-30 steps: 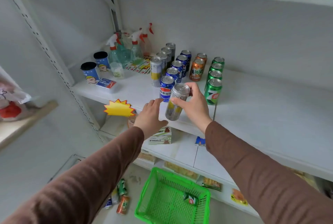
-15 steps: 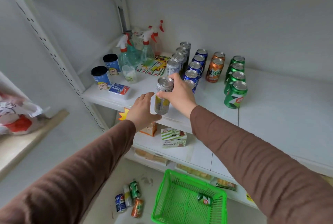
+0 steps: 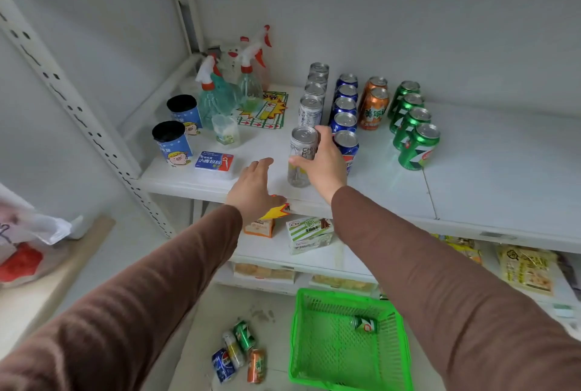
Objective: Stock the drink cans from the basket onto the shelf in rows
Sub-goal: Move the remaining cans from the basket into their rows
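At far left on the shelf (image 3: 471, 183): two blue cups (image 3: 172, 142), a blue packet (image 3: 214, 161) near them, three spray bottles (image 3: 217, 98) behind, a small clear cup (image 3: 226, 129) in front of the bottles.

Left hand (image 3: 256, 189): flat and open at the shelf's near edge, palm down, fingers stretched, holding nothing; just left of the silver can (image 3: 300, 154).

Silver can: upright on the shelf, at the near end of the silver row (image 3: 314, 92), gripped round its right side by the right hand (image 3: 320, 164), thumb across the front, fingers curled behind.

Right of that, front to back: blue row (image 3: 344, 114), five cans, the nearest partly hidden by the right hand; two orange cans (image 3: 374, 107); green row (image 3: 412, 126), four cans, the nearest tilted.

Below the shelf edge: a yellow star tag (image 3: 276, 211), boxes (image 3: 309, 233) on the lower shelf.

On the floor: four loose cans (image 3: 239, 353) lying at left, then the green basket (image 3: 317, 368) with one green can (image 3: 364, 324) lying on its side inside.
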Tool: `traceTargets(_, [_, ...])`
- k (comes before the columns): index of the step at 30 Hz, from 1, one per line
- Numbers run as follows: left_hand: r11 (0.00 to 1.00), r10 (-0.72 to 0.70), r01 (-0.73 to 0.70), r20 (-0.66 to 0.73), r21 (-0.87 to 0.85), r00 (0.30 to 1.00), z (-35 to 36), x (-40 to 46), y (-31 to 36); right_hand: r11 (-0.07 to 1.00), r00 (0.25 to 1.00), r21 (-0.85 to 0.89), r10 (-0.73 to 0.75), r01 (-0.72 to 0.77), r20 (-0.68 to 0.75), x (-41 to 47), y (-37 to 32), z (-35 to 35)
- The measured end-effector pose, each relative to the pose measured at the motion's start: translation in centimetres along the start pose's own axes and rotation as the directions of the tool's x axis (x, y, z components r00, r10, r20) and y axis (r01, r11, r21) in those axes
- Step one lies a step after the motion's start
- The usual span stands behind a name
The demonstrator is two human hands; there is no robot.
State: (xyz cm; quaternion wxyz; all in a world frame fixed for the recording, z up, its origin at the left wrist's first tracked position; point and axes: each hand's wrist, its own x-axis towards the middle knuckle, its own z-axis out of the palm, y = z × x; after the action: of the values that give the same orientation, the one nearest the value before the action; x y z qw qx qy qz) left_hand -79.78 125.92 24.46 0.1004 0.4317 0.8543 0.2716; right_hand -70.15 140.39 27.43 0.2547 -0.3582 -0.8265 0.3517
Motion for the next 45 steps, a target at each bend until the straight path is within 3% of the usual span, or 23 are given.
traceTargets(6, [0.999,0.044,-0.044,0.041,-0.003,0.998,0.6,1.1,-1.2,0.968,0.978,0.139,0.206,-0.21,0.046,-2.9,4.1,3.5])
traceTargets(25, [0.997,0.078,-0.076,0.086,-0.018,0.993,1.8,6.3,-1.4,0.935,0.921,0.131,0.349,-0.329,-0.175,1.8,3.5,7.6])
traceTargets(39, [0.999,0.044,-0.042,0.102,-0.015,0.994,2.0,6.7,-0.9,0.926,0.914,0.099,0.376,-0.364,-0.151,3.6,4.0,7.6])
traceTargets(45, [0.999,0.048,-0.049,0.06,0.005,0.997,2.5,4.7,-0.8,0.929,0.939,0.169,0.342,-0.331,-0.041,-0.4,4.5,6.2])
